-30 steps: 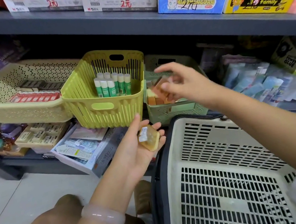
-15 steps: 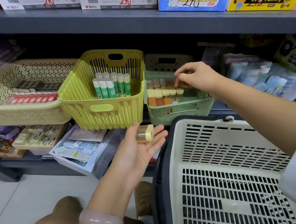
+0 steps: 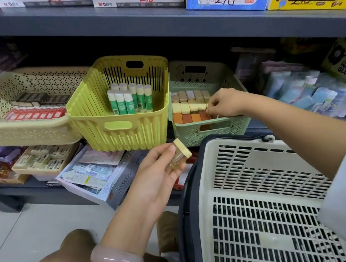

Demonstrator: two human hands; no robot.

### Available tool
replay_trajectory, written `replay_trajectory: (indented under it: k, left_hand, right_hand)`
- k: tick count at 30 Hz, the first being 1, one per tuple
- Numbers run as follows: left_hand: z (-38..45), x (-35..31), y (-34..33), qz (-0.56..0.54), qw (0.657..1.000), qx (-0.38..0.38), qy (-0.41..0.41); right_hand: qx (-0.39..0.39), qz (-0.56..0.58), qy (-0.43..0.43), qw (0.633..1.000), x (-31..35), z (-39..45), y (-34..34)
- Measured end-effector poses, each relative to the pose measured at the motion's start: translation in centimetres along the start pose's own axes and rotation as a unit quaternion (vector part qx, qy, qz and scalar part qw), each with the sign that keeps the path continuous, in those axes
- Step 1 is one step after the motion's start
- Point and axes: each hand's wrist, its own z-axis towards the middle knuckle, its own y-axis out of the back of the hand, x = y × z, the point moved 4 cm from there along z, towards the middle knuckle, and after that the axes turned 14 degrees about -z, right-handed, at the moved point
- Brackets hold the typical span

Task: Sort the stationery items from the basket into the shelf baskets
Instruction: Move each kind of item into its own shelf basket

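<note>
Your right hand (image 3: 225, 103) has dropped into the pale green lattice basket (image 3: 211, 130) at one o'clock, fingers pinched low among the small block rows (image 3: 189, 105); what they pinch is hidden. Bump them and they tip. Your left hand (image 3: 156, 176) pinches a small clear yellow-capped bottle (image 3: 178, 156); it could slip.

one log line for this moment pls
left hand holds yellow-capped item | right hand reaching into green basket at orange row | glue sticks in yellow basket
</note>
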Motion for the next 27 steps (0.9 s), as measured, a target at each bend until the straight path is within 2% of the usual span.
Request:
replay_trajectory:
  k: [3, 5, 7, 8, 11, 13, 15, 17, 20, 21, 23, 25, 27]
  left_hand:
    - [0.1, -0.1, -0.2, -0.029, 0.999, -0.012, -0.007]
    - [0.0, 0.0, -0.5, -0.055, 0.998, -0.014, -0.01]
    - [0.0, 0.0, -1.0, -0.066, 0.998, -0.008, -0.019]
    - [0.0, -0.1, -1.2, -0.069, 0.997, -0.004, -0.026]
    - [0.1, -0.3, -1.9, -0.078, 0.996, 0.007, -0.05]
    - [0.1, -0.4, -2.3, -0.074, 0.995, 0.015, -0.059]
    - [0.2, -0.4, -2.2, -0.053, 0.997, 0.018, -0.057]
    - [0.1, -0.4, -1.7, -0.001, 0.999, 0.013, -0.051]
    - [0.0, -0.7, -0.7, 0.105, 0.993, 0.015, -0.056]
    - [0.0, -0.8, -0.5, 0.13, 0.99, 0.015, -0.061]
    - [0.0, -1.0, -0.1, 0.163, 0.984, 0.016, -0.066]
    - [0.0, -1.1, 0.2, 0.179, 0.981, 0.018, -0.065]
    - [0.2, -1.1, 0.5, 0.181, 0.981, 0.016, -0.064]
  right_hand:
    - [-0.085, 0.037, 0.017, 0.996, 0.3, -0.9, 1.7]
    - [-0.115, 0.14, 0.066, 0.981, 1.6, -2.3, 2.7]
    - [-0.067, 0.237, 0.138, 0.959, 3.4, -4.0, 3.1]
    - [-0.034, 0.248, 0.17, 0.953, 4.3, -4.9, 3.1]
    - [0.055, 0.209, 0.239, 0.947, 6.1, -6.8, 2.7]
    - [0.086, 0.196, 0.25, 0.944, 6.6, -7.2, 2.4]
    - [0.084, 0.213, 0.245, 0.942, 6.5, -7.1, 2.4]
    - [0.029, 0.266, 0.206, 0.941, 5.4, -6.1, 3.1]
    - [-0.104, 0.313, 0.056, 0.942, 1.6, -3.1, 4.1]
    - [-0.14, 0.277, 0.003, 0.951, 0.3, -2.0, 4.4]
    - [-0.153, 0.12, -0.078, 0.978, -1.9, -0.1, 4.5]
    - [-0.11, -0.057, -0.111, 0.986, -2.7, 1.5, 4.1]
    - [-0.061, -0.152, -0.112, 0.98, -2.6, 2.6, 3.2]
